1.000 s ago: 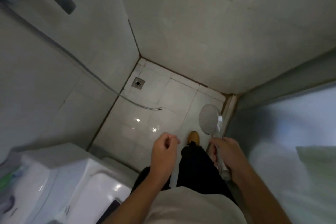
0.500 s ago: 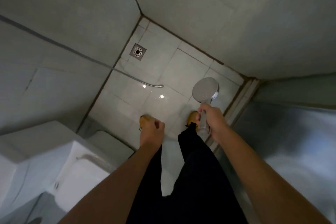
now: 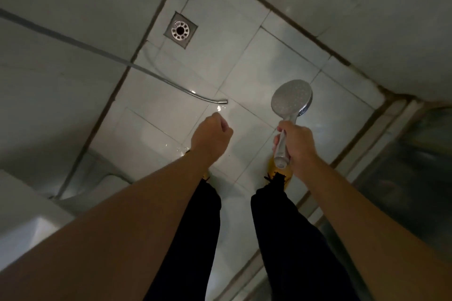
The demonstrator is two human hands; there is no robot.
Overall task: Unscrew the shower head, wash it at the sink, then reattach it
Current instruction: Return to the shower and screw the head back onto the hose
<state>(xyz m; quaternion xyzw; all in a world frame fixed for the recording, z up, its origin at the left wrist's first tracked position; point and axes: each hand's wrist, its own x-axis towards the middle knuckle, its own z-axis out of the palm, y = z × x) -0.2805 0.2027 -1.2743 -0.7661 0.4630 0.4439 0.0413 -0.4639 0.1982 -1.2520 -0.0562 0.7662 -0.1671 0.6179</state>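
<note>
— Where is the shower head (image 3: 291, 99) sitting?
— The right hand (image 3: 297, 143) is gripping its handle, fingers wrapped round it, face up, detached from the hose (image 3: 156, 76).
— And the left hand (image 3: 211, 135)?
— It is curling into a fist, holding nothing, above the wet floor (image 3: 244, 61).

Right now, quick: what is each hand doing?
Left hand: fingers curled into a loose fist, holding nothing.
Right hand: wrapped round the handle of the shower head, which is off its hose.
</note>
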